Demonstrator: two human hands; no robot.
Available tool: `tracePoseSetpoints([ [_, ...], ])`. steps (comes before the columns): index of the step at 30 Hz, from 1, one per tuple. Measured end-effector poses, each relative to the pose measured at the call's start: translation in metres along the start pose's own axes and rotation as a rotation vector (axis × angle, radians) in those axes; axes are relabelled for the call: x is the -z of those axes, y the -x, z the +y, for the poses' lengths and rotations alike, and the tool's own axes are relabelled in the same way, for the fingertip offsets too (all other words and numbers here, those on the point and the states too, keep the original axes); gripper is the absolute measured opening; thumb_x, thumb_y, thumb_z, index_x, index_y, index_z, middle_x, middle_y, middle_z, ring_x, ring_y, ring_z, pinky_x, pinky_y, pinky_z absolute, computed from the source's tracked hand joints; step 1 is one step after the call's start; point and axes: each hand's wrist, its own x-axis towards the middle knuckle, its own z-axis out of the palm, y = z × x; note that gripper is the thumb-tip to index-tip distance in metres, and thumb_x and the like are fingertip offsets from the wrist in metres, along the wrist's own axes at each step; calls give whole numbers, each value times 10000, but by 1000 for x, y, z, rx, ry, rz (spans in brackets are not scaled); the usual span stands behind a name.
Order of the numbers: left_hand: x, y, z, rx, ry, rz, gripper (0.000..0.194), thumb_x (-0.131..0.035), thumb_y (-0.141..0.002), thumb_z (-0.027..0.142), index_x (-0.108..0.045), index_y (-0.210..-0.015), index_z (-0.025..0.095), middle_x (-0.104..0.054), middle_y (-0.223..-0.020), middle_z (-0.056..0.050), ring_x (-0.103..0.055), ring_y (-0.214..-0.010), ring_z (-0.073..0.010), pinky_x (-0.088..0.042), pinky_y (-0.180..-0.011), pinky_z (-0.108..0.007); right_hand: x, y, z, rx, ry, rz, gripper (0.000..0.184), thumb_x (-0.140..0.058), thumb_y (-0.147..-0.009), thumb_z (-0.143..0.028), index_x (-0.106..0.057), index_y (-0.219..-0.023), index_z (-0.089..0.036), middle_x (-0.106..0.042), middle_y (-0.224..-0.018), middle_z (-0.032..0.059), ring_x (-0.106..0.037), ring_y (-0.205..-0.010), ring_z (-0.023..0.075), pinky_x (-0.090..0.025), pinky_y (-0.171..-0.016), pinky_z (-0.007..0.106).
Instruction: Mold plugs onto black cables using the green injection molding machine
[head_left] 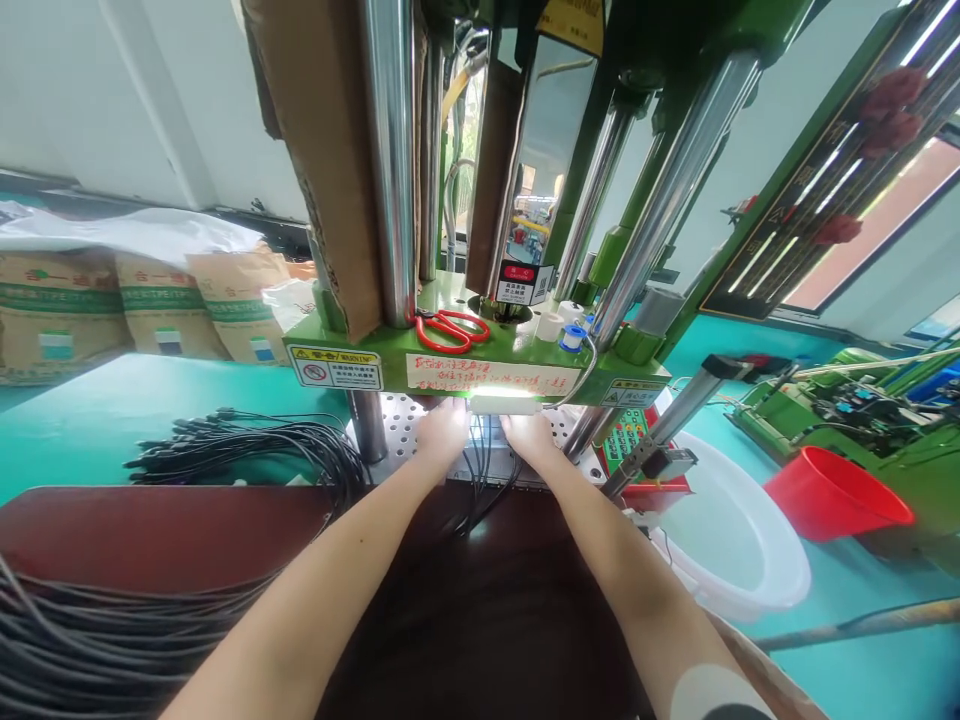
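Note:
Both my hands reach into the gap beneath the green press plate (360,340). My left hand (442,436) is at the left side of the lit mold area, its fingertips hidden under the plate's edge. Across from it, my right hand (529,440) is at the right side, its fingers also mostly hidden. Several black cables (480,470) run out between my hands toward me and droop over the front edge. A white tube lamp (504,405) glows just above them. Whether either hand grips a cable end cannot be made out.
Red-handled scissors (454,332) and small spools (573,338) lie on the press plate. Bundles of black cable (247,445) rest at left, more (135,640) nearer me. Steel columns (391,160) flank the gap. At right are a control panel (626,435), white tub (780,560) and red bucket (832,495).

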Motion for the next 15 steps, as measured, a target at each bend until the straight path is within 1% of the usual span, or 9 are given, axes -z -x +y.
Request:
tracePoseSetpoints([
  [2,-1,3,6,-32,19,32,370,-322,-869,278,-564,-1101,122,-615,-1037,-182,-571,-1007,-289,-462,-778,-380,1,0,-7,22,17,-5,323,-373,-866,-259,-668,-963,-169,-669,-948,123,-602,-901,240,-443,-765,320],
  [3,-3,3,8,-45,31,39,352,-349,-857,267,-583,-1068,109,-632,-980,-185,-588,-966,-292,-468,-758,-380,0,0,-9,27,25,-9,308,-384,-854,-233,-671,-939,-159,-673,-929,128,-606,-890,243,-449,-751,321],
  [6,-10,-1,9,-49,55,36,299,-381,-815,161,-618,-979,83,-652,-858,-191,-625,-838,-293,-478,-693,-387,-5,-3,-15,32,40,-15,294,-389,-829,-168,-671,-905,-135,-673,-909,146,-615,-868,250,-462,-727,329],
  [8,-14,-5,7,-43,66,44,303,-375,-791,107,-627,-957,82,-653,-850,-195,-629,-816,-293,-477,-687,-387,-8,-5,-15,34,42,-14,302,-378,-830,-153,-666,-916,-122,-667,-928,159,-615,-872,256,-462,-740,343],
  [11,-17,-10,4,-40,81,51,321,-371,-772,82,-634,-957,86,-652,-844,-192,-626,-819,-293,-477,-697,-384,-10,-7,-14,35,40,-11,313,-364,-835,-147,-661,-927,-111,-661,-949,168,-610,-891,260,-455,-768,353],
  [13,-15,-10,4,-38,90,52,330,-373,-766,84,-633,-970,80,-651,-830,-192,-621,-818,-300,-479,-696,-394,-8,-7,-14,37,37,-15,304,-372,-831,-145,-662,-913,-110,-661,-946,167,-606,-899,260,-454,-769,346],
  [15,-12,-8,7,-35,98,67,347,-362,-772,87,-621,-1003,74,-645,-867,-201,-606,-858,-315,-481,-694,-410,-4,-6,-15,41,32,-12,305,-367,-839,-153,-658,-925,-116,-658,-963,159,-598,-922,257,-451,-775,340],
])
